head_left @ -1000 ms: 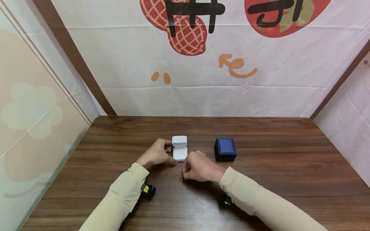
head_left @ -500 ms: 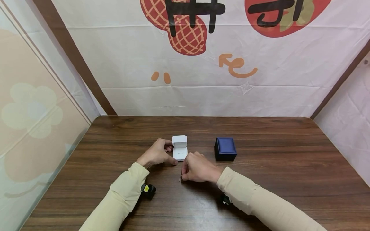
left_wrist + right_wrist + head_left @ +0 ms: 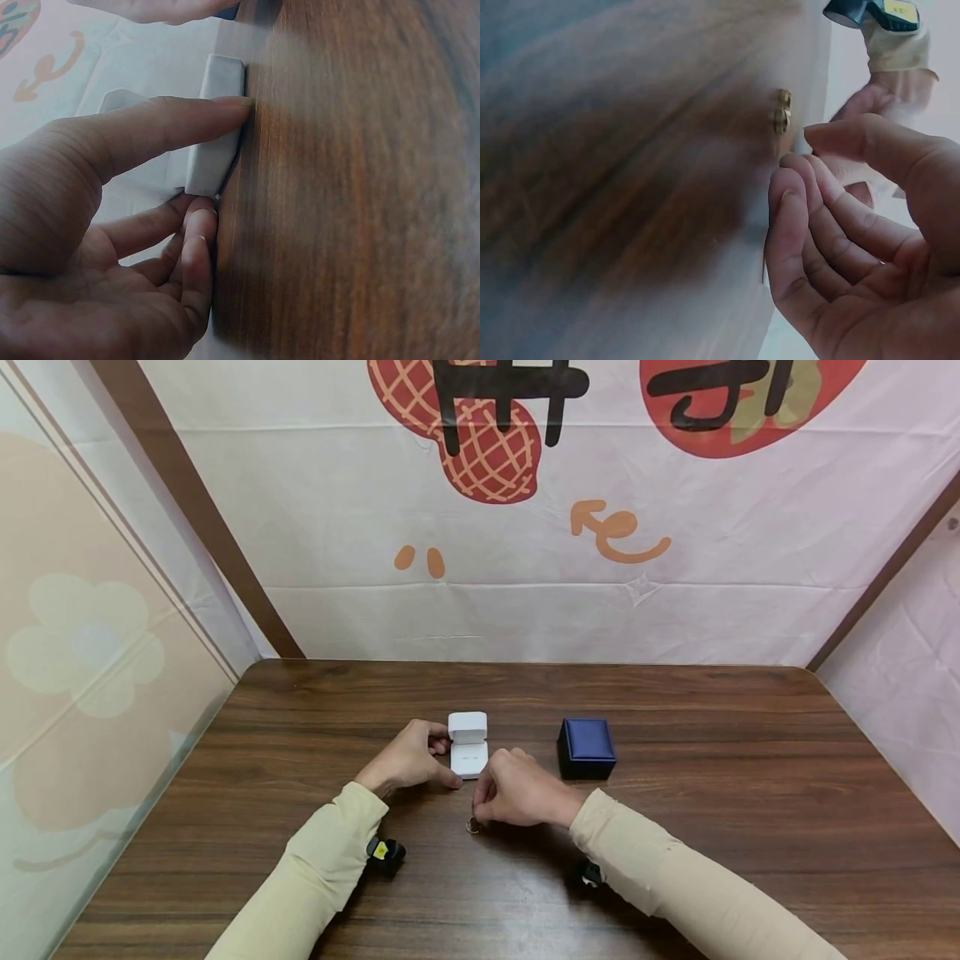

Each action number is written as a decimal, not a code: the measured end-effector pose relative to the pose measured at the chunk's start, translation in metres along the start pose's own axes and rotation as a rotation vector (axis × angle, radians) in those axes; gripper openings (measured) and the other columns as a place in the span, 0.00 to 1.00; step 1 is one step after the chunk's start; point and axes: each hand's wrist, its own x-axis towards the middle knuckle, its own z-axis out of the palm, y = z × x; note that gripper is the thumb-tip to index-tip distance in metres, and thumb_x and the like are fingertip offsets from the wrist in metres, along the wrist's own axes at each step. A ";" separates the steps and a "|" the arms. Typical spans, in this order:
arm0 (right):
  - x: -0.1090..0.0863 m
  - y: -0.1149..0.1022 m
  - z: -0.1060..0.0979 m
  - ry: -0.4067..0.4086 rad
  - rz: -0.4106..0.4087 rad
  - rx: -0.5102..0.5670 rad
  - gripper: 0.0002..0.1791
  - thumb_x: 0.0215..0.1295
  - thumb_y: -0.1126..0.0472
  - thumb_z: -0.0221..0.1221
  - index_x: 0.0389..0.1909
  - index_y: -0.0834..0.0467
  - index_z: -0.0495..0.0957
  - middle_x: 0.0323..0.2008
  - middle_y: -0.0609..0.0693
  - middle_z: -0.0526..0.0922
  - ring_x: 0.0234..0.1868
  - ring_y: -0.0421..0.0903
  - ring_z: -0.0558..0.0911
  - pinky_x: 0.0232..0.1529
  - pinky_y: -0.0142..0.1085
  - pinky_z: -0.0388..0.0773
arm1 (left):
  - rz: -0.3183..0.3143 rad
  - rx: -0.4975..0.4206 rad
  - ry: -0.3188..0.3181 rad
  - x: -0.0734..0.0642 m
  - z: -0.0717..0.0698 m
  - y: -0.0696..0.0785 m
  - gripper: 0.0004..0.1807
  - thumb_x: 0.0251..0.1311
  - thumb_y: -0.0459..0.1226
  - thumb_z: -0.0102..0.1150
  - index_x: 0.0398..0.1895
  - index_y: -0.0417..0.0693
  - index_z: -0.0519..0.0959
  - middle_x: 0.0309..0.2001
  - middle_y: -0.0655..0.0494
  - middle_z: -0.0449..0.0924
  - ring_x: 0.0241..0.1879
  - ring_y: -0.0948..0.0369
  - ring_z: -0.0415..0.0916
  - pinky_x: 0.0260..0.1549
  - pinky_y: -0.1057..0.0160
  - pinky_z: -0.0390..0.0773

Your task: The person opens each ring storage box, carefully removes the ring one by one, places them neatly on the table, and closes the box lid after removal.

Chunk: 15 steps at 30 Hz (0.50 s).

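Note:
My left hand (image 3: 411,758) holds an open white ring box (image 3: 469,762) on the table by its left side. In the left wrist view the thumb (image 3: 187,120) lies along the front of the box base (image 3: 211,157), and curled fingers touch its side. My right hand (image 3: 517,789) is in front of the box, fingers loosely bent over a small gold ring (image 3: 472,826). In the right wrist view the ring (image 3: 782,120) shows just beyond the fingertips (image 3: 786,180). A gap parts thumb from fingers, with nothing seen between them.
A closed dark blue box (image 3: 587,747) stands on the brown wooden table (image 3: 712,760), right of the white one. Behind the table hangs a printed white cloth (image 3: 540,610). Both wrists wear small black devices.
The gold ring has turned from a narrow edge-on look to a round loop beside the right fingertips. The right hand has shifted slightly; the left hand and both boxes stay put.

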 end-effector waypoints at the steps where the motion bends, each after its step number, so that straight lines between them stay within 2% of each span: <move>1: 0.000 0.000 -0.002 0.005 0.001 0.005 0.07 0.53 0.64 0.71 0.21 0.48 0.86 0.18 0.34 0.81 0.24 0.31 0.78 0.30 0.30 0.76 | 0.002 -0.001 0.001 0.000 0.000 0.000 0.28 0.36 0.24 0.80 0.46 0.30 0.79 0.37 0.48 0.76 0.38 0.55 0.70 0.38 0.61 0.71; 5: 0.001 0.001 -0.010 0.044 0.026 0.040 0.05 0.54 0.63 0.71 0.24 0.49 0.86 0.20 0.35 0.82 0.25 0.32 0.79 0.30 0.30 0.76 | 0.020 -0.009 0.006 0.000 0.001 0.000 0.26 0.35 0.24 0.80 0.43 0.30 0.80 0.35 0.49 0.76 0.37 0.56 0.71 0.38 0.61 0.71; 9: 0.003 0.004 -0.019 0.103 0.074 0.123 0.03 0.56 0.60 0.73 0.27 0.52 0.87 0.22 0.38 0.84 0.27 0.34 0.81 0.31 0.31 0.78 | 0.026 -0.012 0.005 0.000 0.001 0.000 0.26 0.35 0.24 0.79 0.43 0.30 0.80 0.35 0.49 0.77 0.37 0.56 0.71 0.38 0.62 0.71; 15: 0.008 0.009 -0.030 0.228 0.181 0.222 0.08 0.57 0.55 0.73 0.31 0.54 0.87 0.25 0.41 0.85 0.28 0.39 0.81 0.31 0.34 0.77 | 0.015 -0.006 0.001 -0.001 0.000 0.000 0.28 0.36 0.24 0.80 0.45 0.30 0.79 0.37 0.48 0.77 0.38 0.55 0.71 0.39 0.62 0.71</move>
